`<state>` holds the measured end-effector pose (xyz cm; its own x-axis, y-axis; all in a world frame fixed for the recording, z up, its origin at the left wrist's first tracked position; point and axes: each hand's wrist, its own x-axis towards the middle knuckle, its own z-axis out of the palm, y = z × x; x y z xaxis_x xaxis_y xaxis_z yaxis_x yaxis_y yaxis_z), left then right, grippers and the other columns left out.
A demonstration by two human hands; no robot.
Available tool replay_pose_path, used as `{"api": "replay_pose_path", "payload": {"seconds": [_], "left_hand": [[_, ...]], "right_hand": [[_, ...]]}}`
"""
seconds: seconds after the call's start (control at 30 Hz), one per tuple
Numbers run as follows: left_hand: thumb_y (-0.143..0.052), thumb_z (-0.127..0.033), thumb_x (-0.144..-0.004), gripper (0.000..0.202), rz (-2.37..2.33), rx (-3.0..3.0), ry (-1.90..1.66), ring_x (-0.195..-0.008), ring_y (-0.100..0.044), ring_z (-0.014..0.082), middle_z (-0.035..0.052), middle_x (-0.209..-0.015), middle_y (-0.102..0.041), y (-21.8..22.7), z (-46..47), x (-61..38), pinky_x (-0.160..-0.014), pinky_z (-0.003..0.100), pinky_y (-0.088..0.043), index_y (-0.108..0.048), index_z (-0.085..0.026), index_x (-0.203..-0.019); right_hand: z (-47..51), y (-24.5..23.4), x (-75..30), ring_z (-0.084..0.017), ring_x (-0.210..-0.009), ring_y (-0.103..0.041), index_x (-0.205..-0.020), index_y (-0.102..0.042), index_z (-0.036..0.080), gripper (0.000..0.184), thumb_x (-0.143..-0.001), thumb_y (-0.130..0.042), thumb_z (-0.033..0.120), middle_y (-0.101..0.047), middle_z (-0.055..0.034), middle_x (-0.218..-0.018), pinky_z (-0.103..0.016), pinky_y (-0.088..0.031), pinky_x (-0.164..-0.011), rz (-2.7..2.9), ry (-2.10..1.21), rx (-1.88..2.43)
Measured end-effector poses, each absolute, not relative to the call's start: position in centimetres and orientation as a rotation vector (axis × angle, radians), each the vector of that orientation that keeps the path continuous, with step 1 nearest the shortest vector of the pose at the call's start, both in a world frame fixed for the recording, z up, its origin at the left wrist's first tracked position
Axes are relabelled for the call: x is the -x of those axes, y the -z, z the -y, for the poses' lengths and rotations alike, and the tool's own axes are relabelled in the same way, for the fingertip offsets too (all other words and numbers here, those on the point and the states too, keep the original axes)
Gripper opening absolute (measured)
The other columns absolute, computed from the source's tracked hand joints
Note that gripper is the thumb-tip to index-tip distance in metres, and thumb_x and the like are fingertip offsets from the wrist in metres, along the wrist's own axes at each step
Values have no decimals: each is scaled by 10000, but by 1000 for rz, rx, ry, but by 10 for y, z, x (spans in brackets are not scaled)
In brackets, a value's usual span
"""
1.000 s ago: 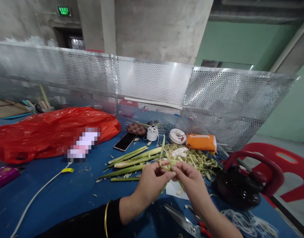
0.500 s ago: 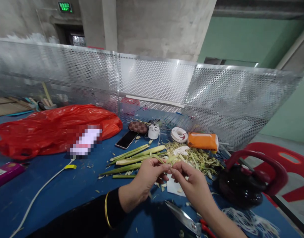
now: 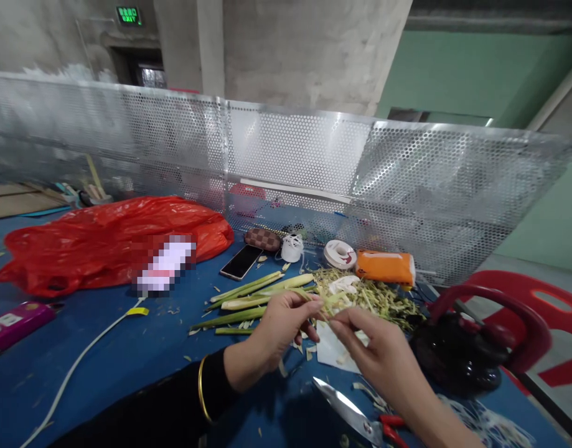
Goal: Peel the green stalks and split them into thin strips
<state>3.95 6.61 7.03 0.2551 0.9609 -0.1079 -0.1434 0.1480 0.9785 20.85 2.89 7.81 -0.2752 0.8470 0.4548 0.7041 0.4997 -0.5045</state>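
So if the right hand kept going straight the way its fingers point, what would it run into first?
The right hand points up-left at the left hand, both pinching a thin green strip. It would likely meet the left hand's fingers first; past those lie the green stalks.

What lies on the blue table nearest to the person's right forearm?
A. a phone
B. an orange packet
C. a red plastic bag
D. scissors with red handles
D: the scissors lie right beside the right forearm, with the blades pointing away from the red handles; the other things lie farther off.
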Motion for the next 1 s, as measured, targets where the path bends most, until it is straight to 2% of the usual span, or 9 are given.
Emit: {"api": "replay_pose_path", "payload": {"seconds": [0.07,0.17,0.23,0.33,0.43,0.57,0.67,0.87,1.0], "left_hand": [[-642,-341,-768,234,-950,-1172,-940,-417,-566,62,57,-773,-716,-77,-64,-37,-344,150,-284,-685,-113,-798],[-648,-253,-700,146,-878,-1346,-676,-393,-541,70,34,-655,-690,-79,-58,-37,-356,158,-328,-698,-116,-685],[-638,-181,-641,79,-831,-1412,-526,-365,-512,78,-1,-554,-639,-73,-52,-40,-390,183,-397,-698,-132,-630],[-631,-223,-651,108,-817,-1414,-469,-364,-504,95,1,-559,-636,-60,-44,-44,-406,216,-420,-675,-158,-577],[-632,-259,-658,166,-864,-1442,-439,-355,-506,107,6,-538,-619,-55,-43,-45,-396,225,-392,-636,-173,-515],[-632,-330,-685,220,-893,-1365,-446,-345,-498,96,30,-592,-650,-62,-50,-42,-350,207,-291,-629,-166,-537],[-626,-341,-687,228,-921,-1323,-519,-364,-521,94,30,-597,-649,-66,-56,-40,-347,196,-264,-638,-154,-556],[-666,-314,-643,184,-987,-1115,-694,-372,-433,71,-51,-459,-486,-69,-68,-34,-347,193,-227,-587,-165,-570],[-728,-332,-632,224,-942,-1003,-757,-414,-382,56,-49,-504,-494,-71,-70,-32,-378,205,-191,-602,-147,-613]], "right_hand": [[-27,-86,-214,-172,-709,-583,-767,-627,205,220,-912,-513,324,-632,-35,-752,-268,-435,-657,1951,-103,1209],[-29,-87,-217,-194,-753,-589,-799,-688,211,209,-885,-556,349,-647,-56,-789,-304,-447,-711,1886,-76,1231],[-34,-80,-213,-191,-713,-585,-745,-701,203,266,-874,-548,378,-643,-50,-739,-303,-451,-678,1941,-367,1279],[-40,-70,-204,-174,-636,-568,-666,-674,171,290,-811,-590,407,-618,-28,-645,-281,-443,-602,1850,-951,1279],[-41,-67,-197,-155,-606,-546,-681,-644,157,228,-751,-649,374,-598,-8,-621,-264,-436,-580,1604,-1123,1241],[-32,-72,-195,-140,-603,-513,-697,-567,183,135,-803,-596,262,-530,8,-649,-254,-424,-559,1701,-711,1157],[-25,-73,-192,-150,-712,-572,-743,-521,200,118,-849,-533,151,-571,-17,-749,-252,-465,-628,1877,-285,951],[-24,-61,-188,-171,-828,-650,-940,-624,167,194,-893,-469,60,-720,-63,-884,-313,-483,-814,2169,504,617],[-27,-45,-192,-218,-962,-654,-941,-679,165,307,-938,-379,99,-743,-84,-977,-393,-423,-927,2270,873,581]]}}
